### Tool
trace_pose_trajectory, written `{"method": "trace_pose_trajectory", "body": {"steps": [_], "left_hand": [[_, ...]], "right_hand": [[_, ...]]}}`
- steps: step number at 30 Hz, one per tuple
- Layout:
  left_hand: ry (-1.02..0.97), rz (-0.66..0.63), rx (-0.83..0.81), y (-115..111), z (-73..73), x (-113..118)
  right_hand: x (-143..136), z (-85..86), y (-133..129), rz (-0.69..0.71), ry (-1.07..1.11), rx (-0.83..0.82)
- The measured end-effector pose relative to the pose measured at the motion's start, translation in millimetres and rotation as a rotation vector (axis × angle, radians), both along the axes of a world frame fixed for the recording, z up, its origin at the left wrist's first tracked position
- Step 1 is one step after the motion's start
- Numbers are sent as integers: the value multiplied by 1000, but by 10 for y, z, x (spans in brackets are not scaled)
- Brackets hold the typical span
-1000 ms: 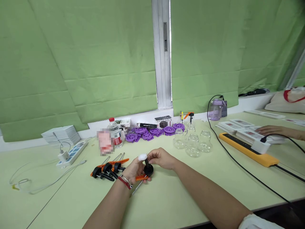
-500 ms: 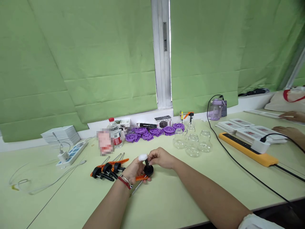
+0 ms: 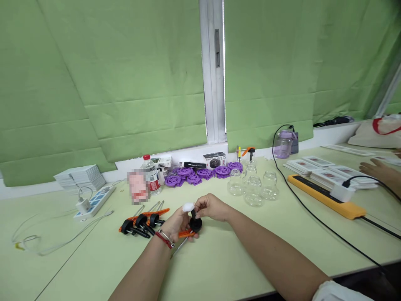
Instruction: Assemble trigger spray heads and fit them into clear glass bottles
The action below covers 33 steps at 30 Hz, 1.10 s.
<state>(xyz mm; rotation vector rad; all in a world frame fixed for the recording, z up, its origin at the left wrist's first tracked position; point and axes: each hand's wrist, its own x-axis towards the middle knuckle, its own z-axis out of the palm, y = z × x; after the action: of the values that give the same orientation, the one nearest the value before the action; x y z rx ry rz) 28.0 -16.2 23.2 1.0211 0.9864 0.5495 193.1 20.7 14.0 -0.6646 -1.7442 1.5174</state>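
My left hand [image 3: 178, 225] is closed around a black-and-orange lid assembly [image 3: 196, 225] above the table. It has a round black cap, a black stem pointing up, an orange lever and a thin metal rod slanting down. White padding [image 3: 188, 207] covers the left thumb tip. Fingers of my right hand [image 3: 210, 207] pinch at the top of the black stem; any small part between them is hidden. Left of my hands lie several similar lid assemblies [image 3: 142, 222]. Several clear jars [image 3: 253, 193] stand beyond my right hand, and one jar at the back wears an orange-levered top [image 3: 251, 154].
Purple plastic parts [image 3: 194, 179] and a red-capped bottle [image 3: 154, 179] stand at the back. Left is a white power strip [image 3: 99, 200] with cables; right, a yellow power strip [image 3: 326, 196], card stacks [image 3: 332, 175] and another person's hand [image 3: 377, 170].
My hands stay almost in place; the right fingers have shifted slightly on the stem. At the right, the other person's hands have moved, one drawing back toward the frame edge.
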Motion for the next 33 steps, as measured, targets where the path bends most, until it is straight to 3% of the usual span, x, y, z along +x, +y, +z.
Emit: {"method": "trace_pose_trajectory", "body": {"steps": [11,25,33], "left_hand": [[-3,-4,-11,9,-3,-3],[13,4,-9,1,21,1],[-8,-8,-15,14,-1,-8]], "right_hand": [[48,24,-36,29,48,-83],[36,42,-25,-61,-106,240],[28,98,-64,-107,-175,277]]}}
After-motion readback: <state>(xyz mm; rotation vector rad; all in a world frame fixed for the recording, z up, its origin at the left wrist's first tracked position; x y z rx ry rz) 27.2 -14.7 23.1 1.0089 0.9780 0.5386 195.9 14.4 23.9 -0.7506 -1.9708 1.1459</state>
